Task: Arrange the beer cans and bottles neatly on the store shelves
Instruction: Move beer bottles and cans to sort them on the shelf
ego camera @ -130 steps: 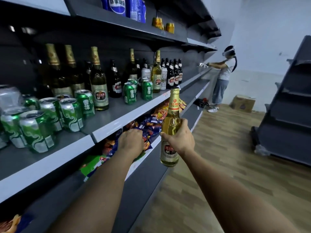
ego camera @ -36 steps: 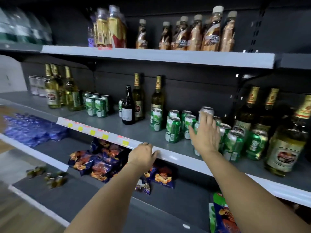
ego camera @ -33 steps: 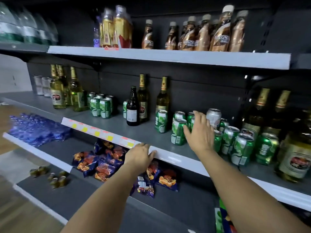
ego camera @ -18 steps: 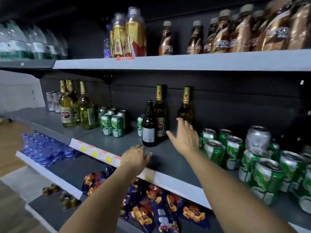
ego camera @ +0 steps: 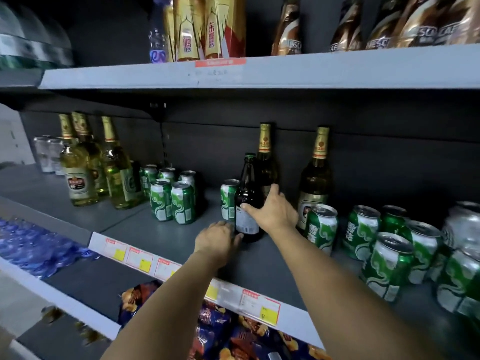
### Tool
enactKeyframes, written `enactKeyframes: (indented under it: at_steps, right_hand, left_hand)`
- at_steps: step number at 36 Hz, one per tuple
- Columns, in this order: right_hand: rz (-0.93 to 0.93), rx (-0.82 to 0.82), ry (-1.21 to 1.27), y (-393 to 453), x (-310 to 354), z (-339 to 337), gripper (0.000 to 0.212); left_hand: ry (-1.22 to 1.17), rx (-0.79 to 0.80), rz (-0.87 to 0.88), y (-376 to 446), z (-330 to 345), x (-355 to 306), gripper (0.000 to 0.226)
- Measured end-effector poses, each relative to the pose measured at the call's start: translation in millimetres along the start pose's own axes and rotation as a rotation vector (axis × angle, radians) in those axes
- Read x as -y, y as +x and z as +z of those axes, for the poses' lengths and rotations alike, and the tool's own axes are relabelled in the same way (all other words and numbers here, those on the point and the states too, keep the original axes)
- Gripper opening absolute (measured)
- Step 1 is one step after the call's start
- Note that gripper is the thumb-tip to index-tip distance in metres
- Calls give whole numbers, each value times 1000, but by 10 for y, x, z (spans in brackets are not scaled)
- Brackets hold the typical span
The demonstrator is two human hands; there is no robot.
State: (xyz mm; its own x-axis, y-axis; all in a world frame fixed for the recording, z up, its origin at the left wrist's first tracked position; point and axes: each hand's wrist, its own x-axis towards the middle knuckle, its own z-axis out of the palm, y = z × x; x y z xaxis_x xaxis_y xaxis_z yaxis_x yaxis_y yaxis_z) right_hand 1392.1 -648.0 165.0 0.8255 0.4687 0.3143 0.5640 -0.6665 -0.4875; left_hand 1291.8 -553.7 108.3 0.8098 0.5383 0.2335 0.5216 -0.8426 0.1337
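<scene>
Right hand point(ego camera: 272, 211), fingers curled around the upright dark bottle point(ego camera: 246, 203) standing mid-shelf point(ego camera: 272, 258) with its long axis vertical, is the nearer; left hand point(ego camera: 218, 241) rests flat and unclenched just beside the bottle's base, holding nothing.

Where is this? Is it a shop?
Most likely a shop's drinks aisle. Long grey shelves hold rows of green beer cans and gold-topped bottles, and the middle shelf's front edge carries price tags. Snack packets lie on the shelf below.
</scene>
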Motion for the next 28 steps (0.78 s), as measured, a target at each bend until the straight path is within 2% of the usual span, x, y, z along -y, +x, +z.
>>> enactKeyframes:
  at_steps: [5, 11, 18, 21, 28]
  right_hand:
    - [140, 2, 38, 122, 202, 236, 99]
    - [228, -68, 34, 140, 354, 408, 104]
    - [275, -137, 66, 102, 383, 453, 97]
    - [279, -183, 31, -3, 366, 425, 88]
    - [212, -296, -72, -370, 205, 16, 84]
  left_hand:
    - [-31, 20, 93, 256, 7, 207, 40]
    - [-40, 40, 177, 451, 44, 416, 45]
    - [-80, 70, 290, 512, 156, 462, 41]
    - [-142, 52, 317, 483, 177, 435, 42]
    - [-199, -9, 368, 309, 25, 225, 38]
